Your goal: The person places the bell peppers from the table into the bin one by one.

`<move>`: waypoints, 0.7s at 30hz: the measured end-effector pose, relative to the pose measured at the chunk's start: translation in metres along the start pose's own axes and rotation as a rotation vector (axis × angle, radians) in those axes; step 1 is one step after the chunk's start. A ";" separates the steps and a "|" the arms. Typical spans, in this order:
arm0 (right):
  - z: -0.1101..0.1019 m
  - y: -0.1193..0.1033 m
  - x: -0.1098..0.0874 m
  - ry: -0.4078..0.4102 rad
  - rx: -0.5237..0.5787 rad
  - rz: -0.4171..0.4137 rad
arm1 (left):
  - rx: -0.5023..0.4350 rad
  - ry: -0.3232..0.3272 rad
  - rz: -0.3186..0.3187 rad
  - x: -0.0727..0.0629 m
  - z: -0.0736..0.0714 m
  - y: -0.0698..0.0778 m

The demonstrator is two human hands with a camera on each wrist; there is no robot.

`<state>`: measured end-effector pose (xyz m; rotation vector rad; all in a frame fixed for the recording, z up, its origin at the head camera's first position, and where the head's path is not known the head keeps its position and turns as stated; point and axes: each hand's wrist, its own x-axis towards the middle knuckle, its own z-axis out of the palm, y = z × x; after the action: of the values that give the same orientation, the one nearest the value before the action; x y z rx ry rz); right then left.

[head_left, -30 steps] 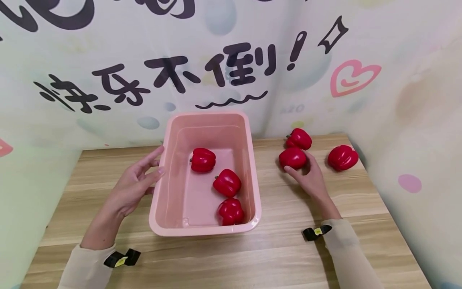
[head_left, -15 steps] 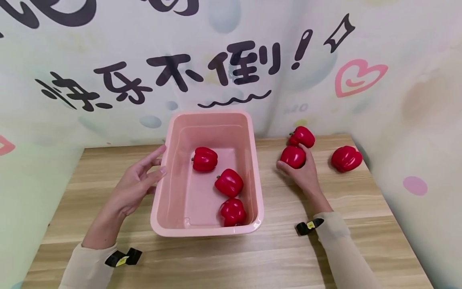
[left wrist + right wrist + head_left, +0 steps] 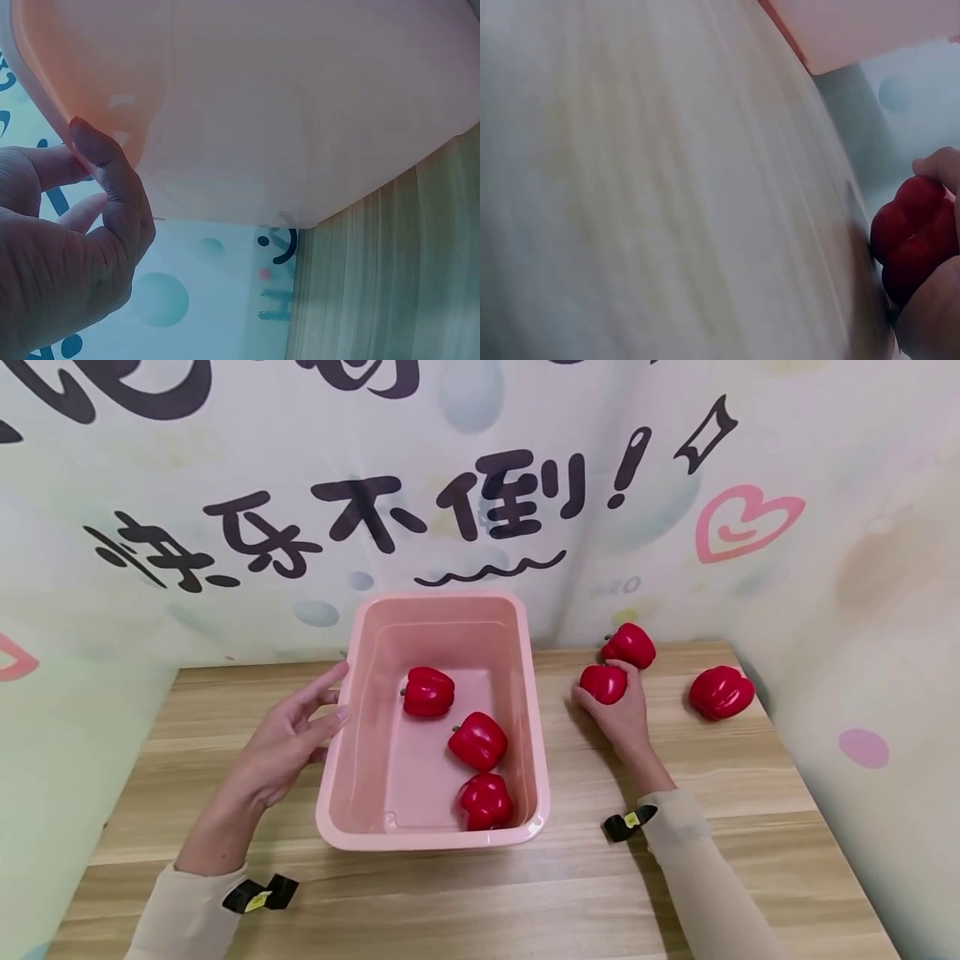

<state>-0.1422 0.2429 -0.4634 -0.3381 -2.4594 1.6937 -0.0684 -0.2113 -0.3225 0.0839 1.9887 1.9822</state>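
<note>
Upright on the wooden table sits a pink plastic bin (image 3: 420, 839). Inside are 3 red bell peppers, one toward the back (image 3: 427, 692), one mid-right (image 3: 478, 741) and one at the front right corner (image 3: 485, 802). My left hand (image 3: 281, 752) holds the bin's left rim, thumb and fingers on either side of it; the left wrist view shows the fingertips at the edge. To the right of the bin, my right hand (image 3: 626, 710) grips another red bell pepper (image 3: 602, 683) between thumb and fingers. The right wrist view shows that pepper's lobed end (image 3: 915, 232) close over the table.
Just behind the gripped pepper lies a red bell pepper (image 3: 630, 646). Another bell pepper (image 3: 722, 692) lies near the table's right edge. A printed cloth backdrop (image 3: 570, 602) rises behind the table (image 3: 450, 902) and along its sides.
My right hand has closed its fingers around the bell pepper and drawn it slightly left, the forearm swinging left too. My left hand stays at the bin's rim.
</note>
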 end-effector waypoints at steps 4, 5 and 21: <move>0.000 0.001 -0.002 -0.007 0.002 -0.054 | 0.005 -0.004 0.005 0.001 0.001 0.000; -0.001 0.001 -0.002 -0.011 0.006 -0.065 | 0.004 -0.006 0.006 0.001 0.001 0.000; -0.002 0.004 -0.007 -0.095 0.025 -0.066 | -0.006 -0.007 0.008 0.001 -0.001 -0.002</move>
<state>-0.1344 0.2447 -0.4663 -0.1756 -2.4824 1.7511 -0.0691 -0.2116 -0.3244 0.0982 1.9813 1.9898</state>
